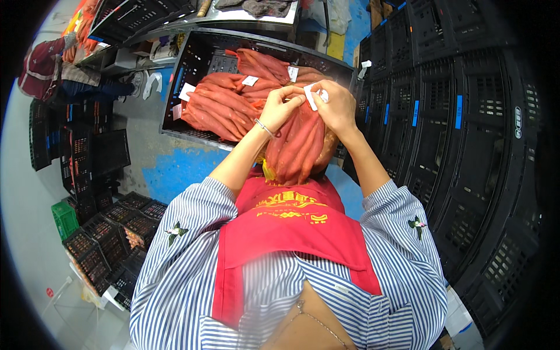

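Observation:
A red net bag of long sweet potatoes (294, 146) stands upright at the near edge of a black crate (192, 137), close to my apron. Yellow netting shows at its lower left. Above the bag, my left hand (283, 106) is closed in a pinch at the left edge of a white label (310, 98). My right hand (337, 108) grips the same label from the other side, its fingers bent around it. The bag's neck is hidden behind my hands. More net bags of sweet potatoes (219, 109) with white tags lie in the crate.
Tall stacks of black crates (431, 122) line the right side. Behind the crate is a table (245, 16) with dark gloves on it. At the left are a person (87, 81), more black crates (111, 233) and a green crate (64, 217). The floor (181, 172) has blue patches.

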{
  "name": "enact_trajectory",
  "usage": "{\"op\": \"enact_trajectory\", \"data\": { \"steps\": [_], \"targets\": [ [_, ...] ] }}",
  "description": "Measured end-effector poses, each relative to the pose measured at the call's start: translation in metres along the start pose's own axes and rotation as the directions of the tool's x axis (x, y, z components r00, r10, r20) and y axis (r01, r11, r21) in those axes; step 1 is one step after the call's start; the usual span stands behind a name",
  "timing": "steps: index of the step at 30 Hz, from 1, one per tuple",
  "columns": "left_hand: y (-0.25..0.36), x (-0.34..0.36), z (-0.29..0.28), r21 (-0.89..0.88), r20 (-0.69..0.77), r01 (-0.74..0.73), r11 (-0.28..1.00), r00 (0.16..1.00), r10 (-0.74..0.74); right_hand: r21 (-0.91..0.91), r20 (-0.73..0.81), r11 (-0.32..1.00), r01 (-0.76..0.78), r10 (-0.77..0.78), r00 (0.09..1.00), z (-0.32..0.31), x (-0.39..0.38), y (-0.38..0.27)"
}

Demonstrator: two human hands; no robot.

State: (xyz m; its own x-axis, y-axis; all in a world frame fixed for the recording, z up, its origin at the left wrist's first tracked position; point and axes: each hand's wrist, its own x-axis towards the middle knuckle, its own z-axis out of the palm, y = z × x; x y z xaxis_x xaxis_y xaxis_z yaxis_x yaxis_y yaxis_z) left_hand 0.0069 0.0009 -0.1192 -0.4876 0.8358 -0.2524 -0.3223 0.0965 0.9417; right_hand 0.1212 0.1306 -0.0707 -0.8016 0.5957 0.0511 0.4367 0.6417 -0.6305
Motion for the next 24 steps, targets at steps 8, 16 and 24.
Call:
{"op": "enact_trajectory", "data": {
  "steps": [8,16,24],
  "targets": [
    [0.006,0.008,-0.015,-0.261,0.070,0.097,0.961,0.994,-0.082,0.142,-0.057,0.986,0.086,-0.079,0.995,0.002,0.002,0.002],
    [-0.001,0.011,-0.012,-0.180,0.047,0.042,0.983,0.998,-0.035,0.730,0.339,0.496,-0.470,0.333,0.880,-0.007,-0.023,0.053],
    [-0.001,0.014,-0.014,-0.111,0.077,0.012,0.994,0.997,-0.004,0.845,0.360,0.297,-0.445,0.299,0.884,-0.004,-0.026,0.046]
  ]
}}
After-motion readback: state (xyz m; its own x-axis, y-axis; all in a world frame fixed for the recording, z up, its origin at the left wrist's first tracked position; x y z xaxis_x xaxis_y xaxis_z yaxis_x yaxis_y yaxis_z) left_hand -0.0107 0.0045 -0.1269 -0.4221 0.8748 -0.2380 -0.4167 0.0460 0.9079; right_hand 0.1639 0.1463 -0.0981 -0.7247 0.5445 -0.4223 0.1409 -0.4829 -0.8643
